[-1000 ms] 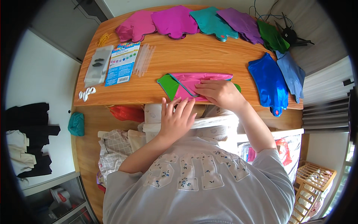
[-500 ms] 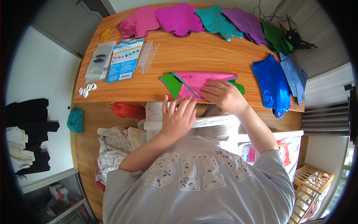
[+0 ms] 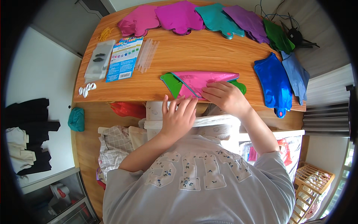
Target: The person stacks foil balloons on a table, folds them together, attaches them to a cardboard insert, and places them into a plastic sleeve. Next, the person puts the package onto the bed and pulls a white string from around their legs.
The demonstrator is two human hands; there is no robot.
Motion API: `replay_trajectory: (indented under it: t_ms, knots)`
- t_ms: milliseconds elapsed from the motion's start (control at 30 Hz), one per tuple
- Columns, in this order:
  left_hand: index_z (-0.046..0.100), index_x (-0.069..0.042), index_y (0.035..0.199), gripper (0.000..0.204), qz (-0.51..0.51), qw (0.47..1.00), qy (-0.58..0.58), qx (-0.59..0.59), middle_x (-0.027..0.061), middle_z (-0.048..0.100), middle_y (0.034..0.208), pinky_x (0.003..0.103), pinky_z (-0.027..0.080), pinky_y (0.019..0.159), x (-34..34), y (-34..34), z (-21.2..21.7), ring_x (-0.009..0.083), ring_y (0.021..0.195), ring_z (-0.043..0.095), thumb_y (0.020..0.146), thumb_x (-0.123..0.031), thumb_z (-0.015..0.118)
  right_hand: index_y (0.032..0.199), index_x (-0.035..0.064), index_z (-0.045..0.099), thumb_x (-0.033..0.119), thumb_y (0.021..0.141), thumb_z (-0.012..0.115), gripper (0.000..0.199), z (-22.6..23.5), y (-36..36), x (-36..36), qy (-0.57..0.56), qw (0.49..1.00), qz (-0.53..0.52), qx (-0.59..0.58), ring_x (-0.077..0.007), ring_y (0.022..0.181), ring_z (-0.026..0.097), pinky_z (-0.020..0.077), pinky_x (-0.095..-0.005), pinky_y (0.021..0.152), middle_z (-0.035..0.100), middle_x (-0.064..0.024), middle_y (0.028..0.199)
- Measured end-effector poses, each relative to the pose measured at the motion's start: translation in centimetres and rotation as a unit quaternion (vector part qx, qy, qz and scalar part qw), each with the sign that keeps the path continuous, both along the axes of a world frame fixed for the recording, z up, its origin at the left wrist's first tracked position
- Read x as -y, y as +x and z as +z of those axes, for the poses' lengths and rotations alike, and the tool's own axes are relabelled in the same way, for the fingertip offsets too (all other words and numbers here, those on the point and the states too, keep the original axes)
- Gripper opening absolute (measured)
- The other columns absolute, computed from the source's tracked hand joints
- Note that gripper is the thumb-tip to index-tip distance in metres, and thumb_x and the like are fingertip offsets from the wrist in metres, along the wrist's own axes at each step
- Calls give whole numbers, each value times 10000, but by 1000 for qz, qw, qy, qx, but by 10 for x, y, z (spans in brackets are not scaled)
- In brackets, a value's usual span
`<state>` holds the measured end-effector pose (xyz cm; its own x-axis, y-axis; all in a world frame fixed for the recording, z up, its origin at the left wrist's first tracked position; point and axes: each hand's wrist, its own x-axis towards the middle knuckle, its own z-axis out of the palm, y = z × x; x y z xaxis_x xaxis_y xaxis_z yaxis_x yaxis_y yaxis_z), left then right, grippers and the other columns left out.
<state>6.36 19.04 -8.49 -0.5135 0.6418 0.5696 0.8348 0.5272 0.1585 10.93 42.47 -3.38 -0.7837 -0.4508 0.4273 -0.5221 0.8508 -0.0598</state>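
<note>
On the near edge of the wooden table lies a pink foil balloon (image 3: 188, 77), flat and folded over, with a green foil balloon (image 3: 171, 84) showing at both ends. My right hand (image 3: 226, 98) presses over the pink foil with its fingers bent together at the near edge; its thumb is hidden. My left hand (image 3: 179, 116) has its fingers apart, tips at the near rim of the foil. It holds nothing that I can see.
Flat foil balloons in pink (image 3: 138, 20), magenta (image 3: 179, 16), teal (image 3: 219, 18), purple (image 3: 247, 23) and blue (image 3: 273, 84) line the table's far and right sides. At left are a blue card package (image 3: 123, 61), clear straws (image 3: 147, 56), plastic bag (image 3: 97, 65) and white ribbon rolls (image 3: 87, 89).
The view has shifted very slightly. Both hands stay in nearly the same place on the folded foil, with no other clear difference.
</note>
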Motion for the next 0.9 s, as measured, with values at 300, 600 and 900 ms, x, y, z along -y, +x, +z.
replay_trajectory:
  t_ms: [300, 600, 900]
  knots:
    - [686, -212, 1207, 398, 0, 1000, 7, 14, -26, 601, 1094, 568, 293, 1132, -1, -1, 0, 185, 1048, 576, 811, -219, 724, 1061, 57, 702, 156, 745, 655, 335, 2, 0, 0, -11, 1000, 6, -12, -259, 1058, 664, 549, -382, 907, 693, -61, 1079]
    - [702, -214, 1182, 366, -1, 1000, -1, -3, -25, 602, 1058, 581, 276, 1145, -2, -2, 4, 185, 1019, 582, 816, -209, 722, 1065, 62, 707, 149, 751, 651, 331, 1, 0, 0, -18, 1000, 7, -10, -262, 1060, 665, 550, -387, 914, 697, -66, 1076]
    - [673, -125, 1050, 202, -57, 995, 49, 70, 56, 626, 1034, 504, 419, 1015, -21, -39, 43, 284, 975, 608, 906, -266, 684, 1053, 75, 714, 150, 758, 653, 310, -3, 0, 0, -35, 999, 6, -23, -251, 1060, 666, 554, -381, 896, 702, -40, 1078]
